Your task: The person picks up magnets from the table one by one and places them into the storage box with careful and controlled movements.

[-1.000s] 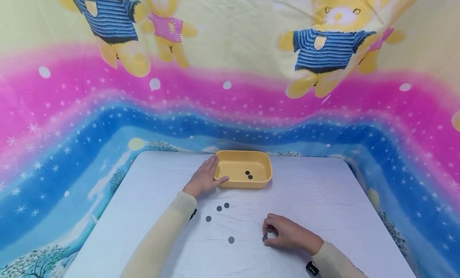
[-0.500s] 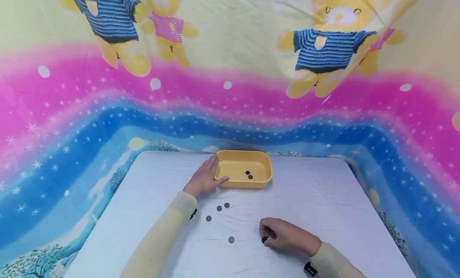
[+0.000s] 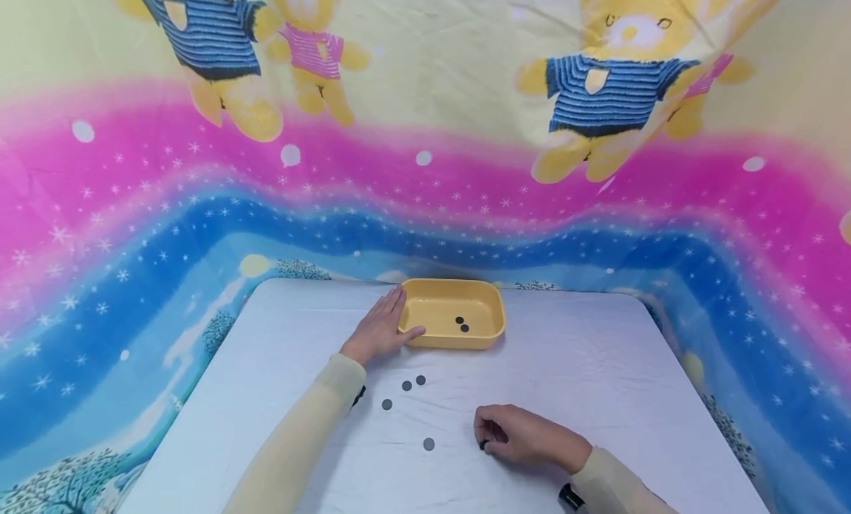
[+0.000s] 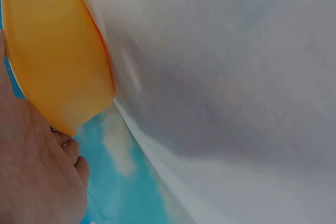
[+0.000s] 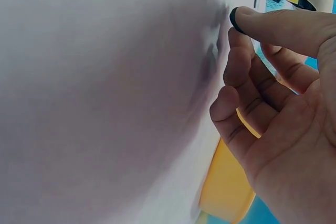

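A yellow rectangular box (image 3: pixel 452 343) stands at the far edge of the table with two small black discs (image 3: pixel 462 324) on its floor. My left hand (image 3: pixel 380 328) rests against its left end, fingers straight along the side and thumb over the near rim. In the left wrist view the palm lies beside the box wall (image 4: pixel 58 51). Low over the cloth, my right hand (image 3: pixel 525 434) pinches a small black disc (image 5: pixel 236 20) at the thumb tip, its other fingers curled. Several matching flat discs lie on the cloth between the hands, one of them a dark grey disc (image 3: pixel 428 444) closest to the right hand.
A white cloth (image 3: pixel 565 359) covers the table. Behind and around it hangs a patterned curtain (image 3: pixel 425 204) with bears and snowflakes. Black straps show at both wrists, including the right wrist strap (image 3: pixel 572 497).
My right hand has shifted slightly left and its fingers have closed further over the black disc, which was at the cloth by the fingertips. The left hand and box stay put.
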Tool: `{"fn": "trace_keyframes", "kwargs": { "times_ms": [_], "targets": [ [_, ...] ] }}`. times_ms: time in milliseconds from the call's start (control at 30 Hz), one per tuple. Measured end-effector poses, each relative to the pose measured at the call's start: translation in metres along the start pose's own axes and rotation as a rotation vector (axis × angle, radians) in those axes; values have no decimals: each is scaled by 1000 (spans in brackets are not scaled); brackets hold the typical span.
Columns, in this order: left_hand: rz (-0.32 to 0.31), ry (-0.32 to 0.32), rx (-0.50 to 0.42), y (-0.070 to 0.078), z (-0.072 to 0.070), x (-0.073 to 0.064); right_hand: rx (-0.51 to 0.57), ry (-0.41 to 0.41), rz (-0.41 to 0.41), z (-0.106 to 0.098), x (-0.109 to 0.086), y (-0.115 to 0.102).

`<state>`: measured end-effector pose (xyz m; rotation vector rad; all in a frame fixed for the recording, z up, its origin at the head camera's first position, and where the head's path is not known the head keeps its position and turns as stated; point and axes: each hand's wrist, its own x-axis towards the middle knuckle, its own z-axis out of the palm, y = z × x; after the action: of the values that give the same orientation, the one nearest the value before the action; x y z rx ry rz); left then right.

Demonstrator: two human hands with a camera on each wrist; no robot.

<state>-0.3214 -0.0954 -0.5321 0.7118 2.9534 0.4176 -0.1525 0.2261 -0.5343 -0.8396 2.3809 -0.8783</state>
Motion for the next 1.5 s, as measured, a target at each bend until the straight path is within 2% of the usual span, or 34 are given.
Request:
{"fn": "trace_keyframes", "kwargs": {
  "times_ms": [433,567,800,933,1233,1500],
  "targets": [
    [8,13,10,1,-1,0,-22,106,-74,-14,18,-10],
    [14,24,11,1,-1,0,-53,179,-102,-19,27,-12],
    [17,26,14,1,-2,-1,-57,322,-225,-29,43,-12],
    [18,33,11,2,-2,0,-47,385,-267,-36,53,-11],
    [17,32,7,1,-1,0,-20,469,-253,-55,74,-8],
    [11,16,16,-2,1,2,21,537,-197,-71,94,-1]
  ]
}}
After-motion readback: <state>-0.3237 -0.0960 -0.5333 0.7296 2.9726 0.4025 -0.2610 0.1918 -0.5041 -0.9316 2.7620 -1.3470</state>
